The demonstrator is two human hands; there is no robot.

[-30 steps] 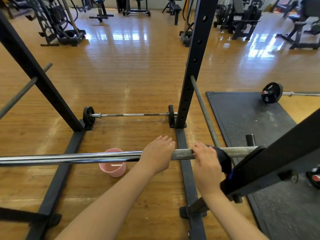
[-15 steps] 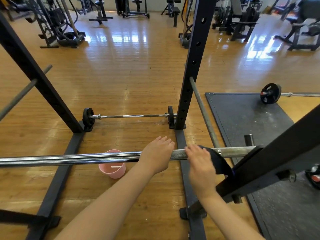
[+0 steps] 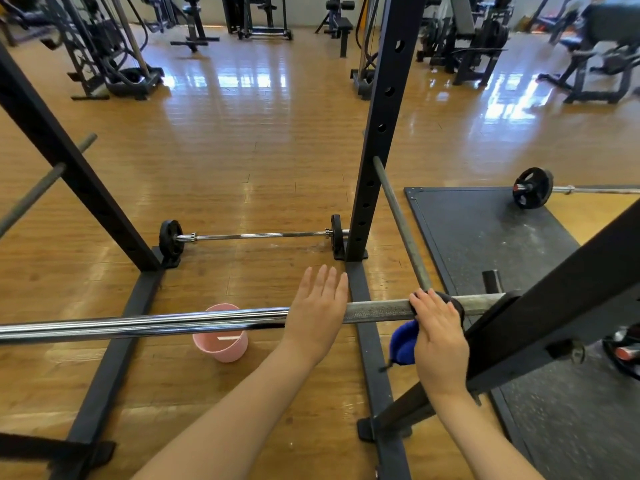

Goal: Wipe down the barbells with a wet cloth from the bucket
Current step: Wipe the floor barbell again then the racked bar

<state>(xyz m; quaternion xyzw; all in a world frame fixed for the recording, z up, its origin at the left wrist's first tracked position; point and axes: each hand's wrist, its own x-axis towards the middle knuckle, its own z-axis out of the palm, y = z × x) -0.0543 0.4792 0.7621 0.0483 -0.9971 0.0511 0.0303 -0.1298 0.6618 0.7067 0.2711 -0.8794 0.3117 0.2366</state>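
Barbell (image 3: 207,318) first: from the head view I see it lying across the near part of the scene, running left to right, its right end carried on the dark rack arm (image 3: 554,299), which puts the shaft where both hands can reach it without stooping. My right hand (image 3: 438,337) is curled over the shaft near that right end, gripping the blue cloth (image 3: 403,342) against the rough grey knurled stretch; a fold of the cloth hangs below the bar on the near side, so I judge the wiping is working along this section. My left hand (image 3: 317,313) lies on the bar just left of it, fingers straight and together, pointing away from me, holding nothing; I take it as steadying the bar so it does not roll under the rubbing. Both forearms reach forward from the near edge. A pink bucket (image 3: 221,336) stands on the wooden floor (image 3: 242,161) beneath the bar, left of the hands, close for rewetting.
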